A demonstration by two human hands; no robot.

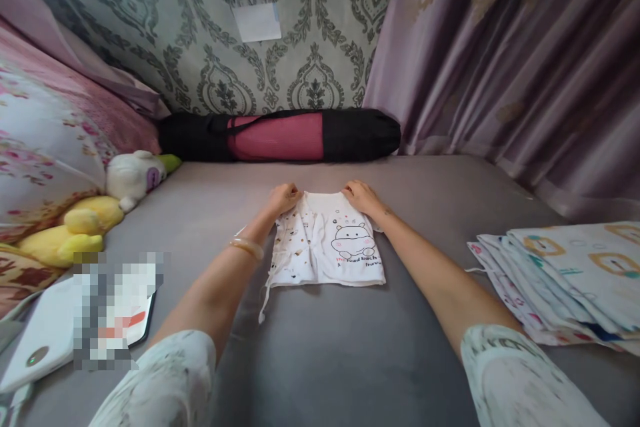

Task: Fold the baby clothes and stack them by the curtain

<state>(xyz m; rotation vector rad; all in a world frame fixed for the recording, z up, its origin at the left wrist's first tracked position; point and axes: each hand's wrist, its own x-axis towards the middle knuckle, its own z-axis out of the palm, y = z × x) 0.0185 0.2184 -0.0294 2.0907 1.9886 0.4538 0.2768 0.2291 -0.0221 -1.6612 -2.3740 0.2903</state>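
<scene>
A small white baby shirt [325, 240] lies spread on the grey bed sheet [300, 360]. A cartoon animal face and lettering are printed on its right half, small dark and brown figures on its left half. A tie string trails from the lower left edge. My left hand [286, 199] pinches the shirt at its upper left shoulder, fingers closed on the cloth. At the upper right shoulder, my right hand [361, 197] grips the fabric with bent fingers. The sleeves are partly hidden under my hands and forearms.
Folded printed baby cloths [565, 287] are stacked at the right. On the left lie a white power bank [45, 333], a partly blurred phone [135, 320], and plush toys [133, 177]. A black and red rolled bag [275, 137] lies along the wall; curtains [450, 47] hang at the right.
</scene>
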